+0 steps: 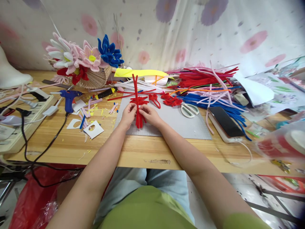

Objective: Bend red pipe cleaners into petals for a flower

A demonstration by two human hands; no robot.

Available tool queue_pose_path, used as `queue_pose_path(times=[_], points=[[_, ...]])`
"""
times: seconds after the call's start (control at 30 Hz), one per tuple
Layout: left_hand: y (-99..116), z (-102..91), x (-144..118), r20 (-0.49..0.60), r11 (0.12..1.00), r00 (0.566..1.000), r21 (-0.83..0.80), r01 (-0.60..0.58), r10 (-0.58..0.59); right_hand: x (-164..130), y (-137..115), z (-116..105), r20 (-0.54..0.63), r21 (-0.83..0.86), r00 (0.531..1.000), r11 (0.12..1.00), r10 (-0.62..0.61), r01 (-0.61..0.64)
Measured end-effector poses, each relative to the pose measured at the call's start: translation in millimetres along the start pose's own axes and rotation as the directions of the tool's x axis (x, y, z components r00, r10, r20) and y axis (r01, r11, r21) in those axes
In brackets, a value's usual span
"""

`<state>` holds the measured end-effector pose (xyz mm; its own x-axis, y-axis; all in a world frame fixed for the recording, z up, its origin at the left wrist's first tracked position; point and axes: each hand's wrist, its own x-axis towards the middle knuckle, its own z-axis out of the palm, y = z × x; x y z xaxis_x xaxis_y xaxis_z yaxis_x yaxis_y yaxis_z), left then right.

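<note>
Roughly left to right:
- Power strip (22, 119) at far left edge of wooden table (143, 151), black cables trailing off it.
- Blue glue gun (69, 97) stands nr the strip; white card scraps (93, 129) w/ round holes lie just beside it.
- Basket of pipe-cleaner flowers (82, 62) at back left, pink, red & blue blooms.
- Left hand (128, 114) over grey mat (176, 122), fingers pinched shut on red pipe-cleaner bundle (137, 101).
- Bundle stands upright btwn both hands, mid-mat, short red loops sticking out sideways at grip level.
- Right hand (149, 115) touching same bundle from other side, fingertips closed on it.
- White-handled scissors (190, 110) on mat, right of hands.
- Phone (225, 121) face up, further right.
- Heap of loose pipe cleaners (207, 84) behind, red, blue, pink.
</note>
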<state>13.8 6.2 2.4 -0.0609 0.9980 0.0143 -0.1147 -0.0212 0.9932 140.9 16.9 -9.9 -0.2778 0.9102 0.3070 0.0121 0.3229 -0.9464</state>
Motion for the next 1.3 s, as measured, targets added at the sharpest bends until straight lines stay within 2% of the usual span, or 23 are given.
queue_pose_path(times=[0.1,0.27,0.37,0.43,0.6,0.7,0.9,1.07,1.2,1.3], points=[[-2,-0.4,2,-0.057,1.0,0.998,0.002,-0.032,0.032,-3,-2,0,0.042,-0.131,0.998,0.99,-0.039,0.044],[-6,1.7,3,-0.124,0.996,0.988,-0.002,-0.089,0.088,-5,-10,-2,0.111,-0.358,0.993,0.931,-0.028,0.066],[-8,1.8,4,-0.169,0.997,0.983,-0.037,-0.073,0.066,-5,-11,-3,0.152,-0.47,0.988,0.876,-0.036,0.105],[-7,0.2,4,-0.139,0.997,0.99,-0.075,-0.032,0.022,-6,-9,-2,0.146,-0.511,0.988,0.852,-0.049,0.117],[-1,-6.1,1,0.048,0.996,0.996,-0.042,0.083,-0.081,-7,-3,-4,0.042,-0.555,0.996,0.827,-0.073,0.084],[3,-7.5,-2,0.088,0.996,0.992,-0.009,0.091,-0.089,-6,-2,-6,0.01,-0.568,0.997,0.82,-0.078,0.07],[8,-5.5,-3,0.02,0.989,0.989,-0.001,0.149,-0.149,-7,-3,-8,0.02,-0.597,0.995,0.797,-0.099,0.091],[-2,-8.4,3,-0.062,0.988,0.995,0.128,0.082,-0.075,-7,-2,-4,0.046,-0.602,0.99,0.788,-0.131,0.132],[-2,-8.5,3,-0.064,0.981,0.998,0.194,0.025,-0.013,-8,-1,-1,0.021,-0.575,0.996,0.814,-0.09,0.086],[4,-4.5,-2,-0.019,0.99,0.998,0.121,0.07,-0.068,-7,-1,-1,-0.016,-0.576,0.996,0.815,-0.082,0.058]])
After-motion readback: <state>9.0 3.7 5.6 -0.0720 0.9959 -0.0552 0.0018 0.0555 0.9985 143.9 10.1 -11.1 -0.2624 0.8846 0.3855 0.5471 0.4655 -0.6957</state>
